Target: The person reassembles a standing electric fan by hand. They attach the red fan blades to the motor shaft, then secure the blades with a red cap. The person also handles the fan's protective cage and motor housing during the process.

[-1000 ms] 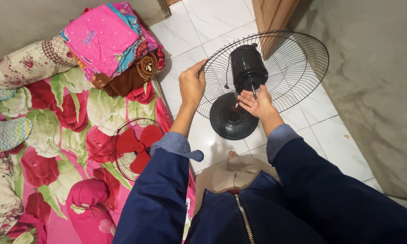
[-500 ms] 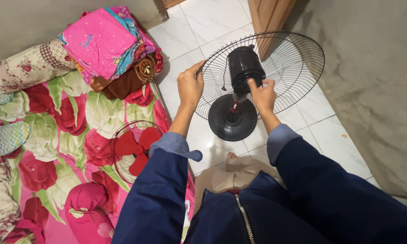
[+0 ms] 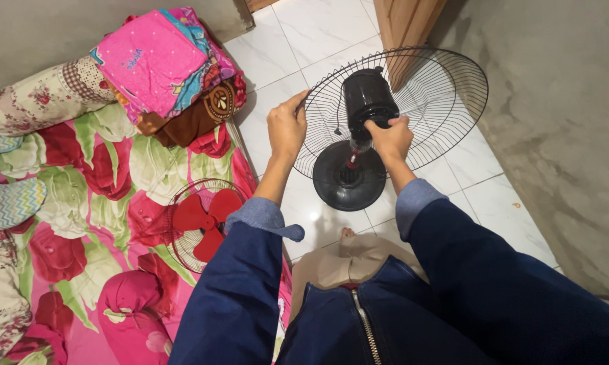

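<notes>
A black stand fan stands on the white tiled floor, with a round base (image 3: 348,177), a black motor housing (image 3: 368,99) and a bare wire rear guard (image 3: 446,94) around it. My left hand (image 3: 286,127) grips the guard's left rim. My right hand (image 3: 390,138) is closed around the lower end of the motor housing, just above the base. The fan carries no blade. A red fan blade (image 3: 206,217) lies inside a second wire guard (image 3: 183,226) on the mattress to my left.
A floral mattress (image 3: 81,203) fills the left side, with a stack of folded pink and brown cloth (image 3: 166,71) and pillows on it. A wooden door frame (image 3: 406,20) stands behind the fan. A rough grey wall (image 3: 561,135) runs along the right.
My right hand moved up from near the base to the lower end of the motor housing and closed on it. My left hand stayed on the guard's rim.
</notes>
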